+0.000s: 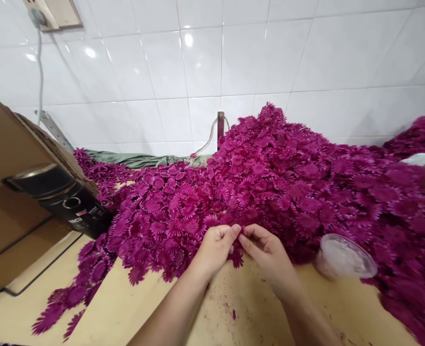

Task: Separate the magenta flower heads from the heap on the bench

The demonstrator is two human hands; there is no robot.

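Observation:
My left hand [218, 245] and my right hand [264, 246] meet at the front edge of a large heap of magenta artificial flower heads [277, 178]. Both are closed, thumb against fingers, with the tips nearly touching. Between them they pinch a magenta flower piece [237, 253], whose petals hang below the left fingers. Most of that piece is hidden by my fingers. To the right of my right hand, a clear round plastic tub [345, 257] with whitish contents stands among the flowers.
At the left, a black vacuum flask [66, 197] leans beside a cardboard box [18, 158]. The pale yellow tabletop [126, 307] has small magenta scraps. White tiles [205, 62] rise behind, with a plug [37, 18] and cable at upper left. A metal post [220, 126] stands behind the heap.

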